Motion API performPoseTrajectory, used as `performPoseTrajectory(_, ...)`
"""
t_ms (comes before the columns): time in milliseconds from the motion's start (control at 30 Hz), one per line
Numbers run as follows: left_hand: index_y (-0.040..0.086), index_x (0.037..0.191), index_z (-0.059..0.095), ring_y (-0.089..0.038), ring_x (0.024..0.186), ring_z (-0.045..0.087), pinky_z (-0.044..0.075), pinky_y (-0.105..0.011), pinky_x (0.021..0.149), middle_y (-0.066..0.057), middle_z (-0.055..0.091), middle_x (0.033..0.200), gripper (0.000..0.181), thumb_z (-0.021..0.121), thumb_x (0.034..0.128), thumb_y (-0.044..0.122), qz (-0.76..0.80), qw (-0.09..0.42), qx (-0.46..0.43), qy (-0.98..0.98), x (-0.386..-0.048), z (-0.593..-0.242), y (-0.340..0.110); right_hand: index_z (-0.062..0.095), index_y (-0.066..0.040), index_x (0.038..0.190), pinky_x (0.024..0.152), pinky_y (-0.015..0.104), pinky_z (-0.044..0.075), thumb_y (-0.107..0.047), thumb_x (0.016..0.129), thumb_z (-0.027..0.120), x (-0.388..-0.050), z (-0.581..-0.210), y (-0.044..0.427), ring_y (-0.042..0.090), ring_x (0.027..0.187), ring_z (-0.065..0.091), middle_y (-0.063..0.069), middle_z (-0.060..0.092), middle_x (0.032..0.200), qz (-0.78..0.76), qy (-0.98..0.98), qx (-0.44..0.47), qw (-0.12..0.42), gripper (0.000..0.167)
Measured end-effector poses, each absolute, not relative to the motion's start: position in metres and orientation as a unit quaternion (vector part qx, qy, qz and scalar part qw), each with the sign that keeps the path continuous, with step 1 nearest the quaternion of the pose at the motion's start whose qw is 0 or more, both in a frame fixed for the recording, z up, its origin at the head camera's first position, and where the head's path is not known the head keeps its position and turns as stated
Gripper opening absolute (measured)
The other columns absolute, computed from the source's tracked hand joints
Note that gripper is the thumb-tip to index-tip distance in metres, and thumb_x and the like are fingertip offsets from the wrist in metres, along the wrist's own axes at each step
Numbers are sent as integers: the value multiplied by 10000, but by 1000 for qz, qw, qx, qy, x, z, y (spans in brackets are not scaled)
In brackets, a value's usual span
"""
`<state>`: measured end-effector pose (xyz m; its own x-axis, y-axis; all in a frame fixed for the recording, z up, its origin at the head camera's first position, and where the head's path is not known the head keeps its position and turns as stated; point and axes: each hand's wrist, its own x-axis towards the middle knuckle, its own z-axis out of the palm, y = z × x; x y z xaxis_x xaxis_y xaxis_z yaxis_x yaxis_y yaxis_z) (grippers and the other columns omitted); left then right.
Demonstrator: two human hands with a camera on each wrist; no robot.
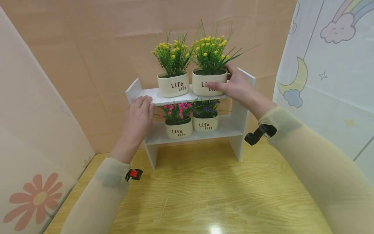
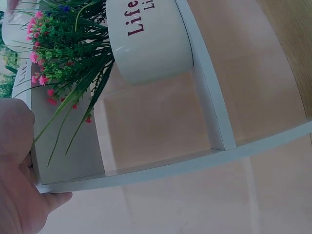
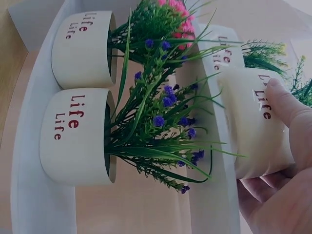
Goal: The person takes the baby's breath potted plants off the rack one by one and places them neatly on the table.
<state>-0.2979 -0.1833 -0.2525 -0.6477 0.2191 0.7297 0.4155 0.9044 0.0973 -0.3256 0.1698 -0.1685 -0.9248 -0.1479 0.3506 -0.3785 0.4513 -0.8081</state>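
A two-tier white shelf rack (image 1: pixel 198 138) stands on the table. At its upper left corner my left hand (image 1: pixel 138 117) grips the top board; in the left wrist view a fingertip (image 2: pixel 59 200) shows past the side panel. My right hand (image 1: pixel 241 87) holds the right-hand cream flowerpot (image 1: pixel 208 81) with yellow flowers on the top board. Its thumb (image 3: pixel 282 97) lies across the "Life" lettering, while the other fingers reach round the pot's side. Left of that pot stands another yellow-flowered pot (image 1: pixel 173 86).
Lower down, a pink-flowered pot (image 1: pixel 179 129) and a purple-flowered pot (image 1: pixel 205 124) stand side by side on the second board. The wooden table (image 1: pixel 187 195) stretches in front of the rack. Patterned cloth walls (image 1: pixel 330 81) close in both sides, with a peach backdrop (image 1: pixel 96 48) behind.
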Motion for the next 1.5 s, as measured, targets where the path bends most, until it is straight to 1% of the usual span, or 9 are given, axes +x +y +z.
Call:
performPoseTrajectory(267, -96, 1385, 648, -483, 1309, 604, 475, -580, 1169, -261, 675, 1397, 362, 533, 1168, 170, -119, 417, -191, -880, -299, -255, -185, 451, -246, 1645, 1063, 431, 541, -464, 907, 928, -302, -176, 181, 218, 1387, 606, -17, 569, 1557, 495, -840, 182, 126, 905)
performPoseTrajectory(467, -92, 1389, 649, -473, 1316, 604, 482, -577, 1165, -253, 676, 1397, 372, 523, 1173, 184, -118, 419, -191, -880, -299, -255, -184, 472, -253, 1639, 998, 356, 590, -356, 930, 928, -285, -184, 188, 279, 1365, 645, 4, 566, 1553, 498, -831, 211, 128, 849)
performPoseTrajectory(667, -94, 1379, 651, -473, 1314, 607, 484, -574, 1164, -258, 681, 1382, 362, 524, 1170, 173, -121, 423, -188, -878, -299, -256, -184, 461, -239, 1637, 949, 283, 607, -295, 946, 918, -267, -189, 191, 311, 1353, 663, 42, 581, 1535, 518, -822, 206, 114, 830)
performPoseTrajectory(900, -94, 1385, 652, -477, 1312, 605, 480, -575, 1168, -256, 680, 1384, 369, 531, 1170, 180, -121, 423, -188, -878, -300, -257, -184, 539, -260, 1559, 943, 291, 604, -315, 937, 927, -248, -198, 199, 223, 1248, 724, 2, 678, 1440, 498, -834, 203, 126, 736)
performPoseTrajectory(1100, -81, 1398, 652, -462, 1332, 595, 473, -559, 1180, -238, 676, 1402, 380, 520, 1174, 196, -115, 422, -183, -880, -300, -257, -184, 570, -262, 1539, 926, 275, 604, -299, 935, 930, -232, -211, 208, 173, 1218, 729, -35, 686, 1427, 473, -850, 188, 134, 704)
performPoseTrajectory(1233, -75, 1404, 654, -457, 1333, 597, 482, -560, 1171, -235, 676, 1407, 386, 517, 1175, 204, -111, 421, -176, -883, -300, -257, -184, 614, -272, 1475, 845, 273, 557, -443, 917, 925, -222, -220, 213, 149, 1108, 711, -28, 734, 1305, 430, -882, 144, 130, 661)
performPoseTrajectory(1333, -73, 1405, 656, -455, 1332, 598, 486, -560, 1168, -234, 676, 1409, 385, 519, 1175, 204, -109, 421, -175, -883, -300, -257, -184, 622, -278, 1457, 828, 290, 525, -503, 911, 914, -216, -227, 216, 153, 1095, 694, -19, 749, 1268, 412, -895, 124, 121, 660)
performPoseTrajectory(1433, -73, 1401, 658, -455, 1327, 601, 484, -558, 1170, -233, 680, 1403, 383, 520, 1176, 205, -108, 424, -180, -881, -300, -257, -185, 613, -273, 1492, 879, 262, 562, -427, 918, 928, -213, -234, 219, 124, 1178, 707, -30, 734, 1347, 426, -887, 135, 118, 673)
performPoseTrajectory(1500, -72, 1398, 659, -455, 1326, 601, 482, -556, 1172, -232, 681, 1399, 381, 519, 1176, 203, -107, 425, -182, -880, -300, -257, -185, 605, -255, 1515, 887, 240, 578, -354, 925, 935, -211, -239, 221, 109, 1191, 709, -22, 717, 1389, 433, -880, 152, 122, 684)
